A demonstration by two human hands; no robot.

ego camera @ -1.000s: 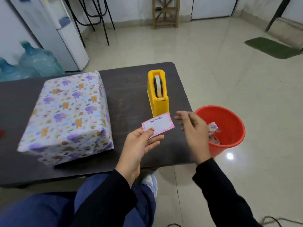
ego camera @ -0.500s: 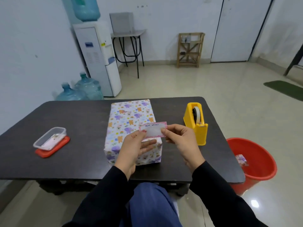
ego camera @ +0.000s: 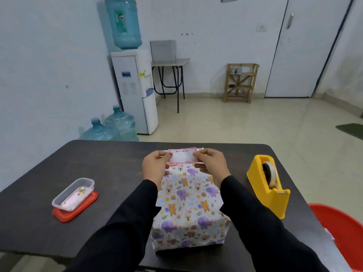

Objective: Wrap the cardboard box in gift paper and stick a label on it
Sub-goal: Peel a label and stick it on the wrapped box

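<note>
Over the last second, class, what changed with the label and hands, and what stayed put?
The label went from beside the tape dispenser, held by the left hand alone, to the far end of the wrapped box; the right hand took its other edge. Box, dispenser and tub stayed on the table.

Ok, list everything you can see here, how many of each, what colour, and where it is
wrapped box: 1, white paper with animal print, table centre
label: 1, pink-edged white, held over the box's far end
tape dispenser: 1, yellow, table right
plastic tub: 1, clear, on a red lid, table left
table: 1, dark
bucket: 1, red, floor at right
water cooler: 1, white, blue bottle on top, back wall
spare water bottles: 2, blue, floor by cooler
wooden rack: 1, back wall
left hand: pinching the label's left end
right hand: pinching its right end
</note>
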